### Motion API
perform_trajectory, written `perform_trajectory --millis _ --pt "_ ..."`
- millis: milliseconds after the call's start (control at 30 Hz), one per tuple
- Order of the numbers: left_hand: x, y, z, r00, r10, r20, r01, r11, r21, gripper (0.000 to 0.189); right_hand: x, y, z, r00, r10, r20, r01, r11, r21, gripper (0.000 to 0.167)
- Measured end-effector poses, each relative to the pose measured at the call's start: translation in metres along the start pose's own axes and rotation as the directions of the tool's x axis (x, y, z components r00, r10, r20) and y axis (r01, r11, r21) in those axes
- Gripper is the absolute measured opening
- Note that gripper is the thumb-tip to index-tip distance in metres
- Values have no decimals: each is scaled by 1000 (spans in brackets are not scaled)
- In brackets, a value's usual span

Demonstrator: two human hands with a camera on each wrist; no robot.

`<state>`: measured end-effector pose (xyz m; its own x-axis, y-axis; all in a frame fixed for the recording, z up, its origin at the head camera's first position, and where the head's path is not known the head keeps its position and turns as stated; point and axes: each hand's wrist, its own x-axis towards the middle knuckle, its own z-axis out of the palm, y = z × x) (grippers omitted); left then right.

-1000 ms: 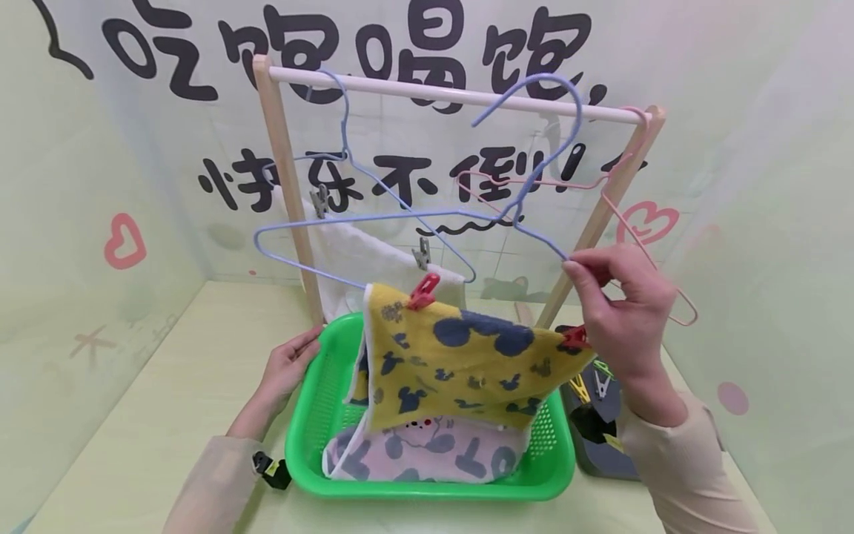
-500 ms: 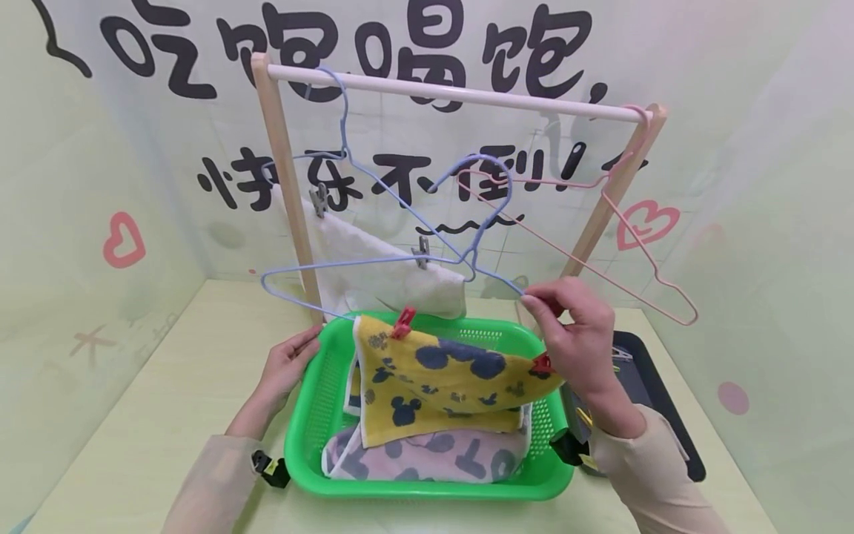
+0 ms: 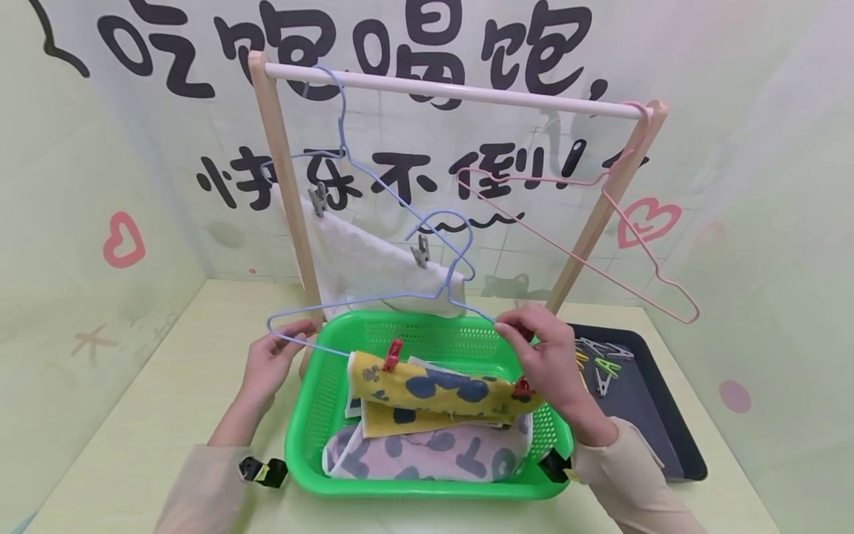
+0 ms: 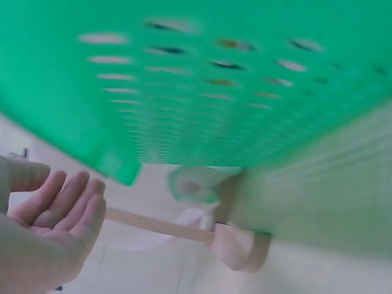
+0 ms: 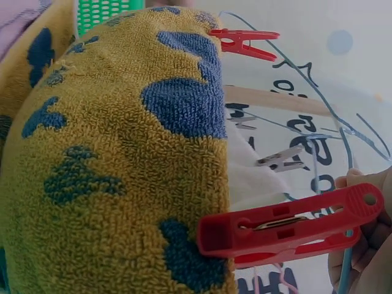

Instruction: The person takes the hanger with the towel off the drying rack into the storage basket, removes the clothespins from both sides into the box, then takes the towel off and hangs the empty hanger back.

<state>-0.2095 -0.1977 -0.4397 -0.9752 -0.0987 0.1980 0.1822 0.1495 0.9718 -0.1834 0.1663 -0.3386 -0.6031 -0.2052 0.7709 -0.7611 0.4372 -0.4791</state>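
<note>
My right hand (image 3: 550,363) pinches the right arm of a blue wire hanger (image 3: 471,241) between thumb and fingers. From that hanger hangs a yellow towel (image 3: 440,389) with blue mouse-head shapes, held by a red clothespin (image 3: 394,356) at left and another red clothespin (image 5: 288,226) close to my right hand. The towel's lower part folds down inside the green basket (image 3: 427,488), over a pink-and-grey towel (image 3: 434,452). My left hand (image 3: 267,367), fingers loosely bent, is at the basket's left side; the hanger's left end crosses in front of it. Contact there cannot be told.
Behind the basket stands a wooden rack with a white rail (image 3: 454,90). On it hang another blue hanger (image 3: 343,119) with a white cloth (image 3: 373,271) in grey clips, and a bare pink hanger (image 3: 547,180). A dark tray (image 3: 657,415) with several clothespins lies at right.
My right hand has lowered the hanger and shifted it left, so the yellow towel bunches in the basket. My left hand has left the basket rim and moved slightly left.
</note>
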Motion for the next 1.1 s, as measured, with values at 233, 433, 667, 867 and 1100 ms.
perform_trajectory --millis 233,433,667,867,1100 --pt "-18 15 -14 983 83 167 2 892 -452 27 -11 9 9 999 2 32 -3 1000 15 19" --pt "-34 21 -21 972 102 210 30 836 -548 36 -18 16 13 999 13 49 -14 1000 28 18" --pt "-57 23 -25 982 51 183 4 958 -288 24 -27 19 13 979 116 169 -121 993 16 11" --pt "-70 22 -28 972 8 236 47 973 -228 23 -31 22 13 944 193 267 -198 980 -7 9" --pt "-82 20 -31 947 -59 315 139 961 -237 26 -34 25 13 871 297 391 -300 952 -56 8"
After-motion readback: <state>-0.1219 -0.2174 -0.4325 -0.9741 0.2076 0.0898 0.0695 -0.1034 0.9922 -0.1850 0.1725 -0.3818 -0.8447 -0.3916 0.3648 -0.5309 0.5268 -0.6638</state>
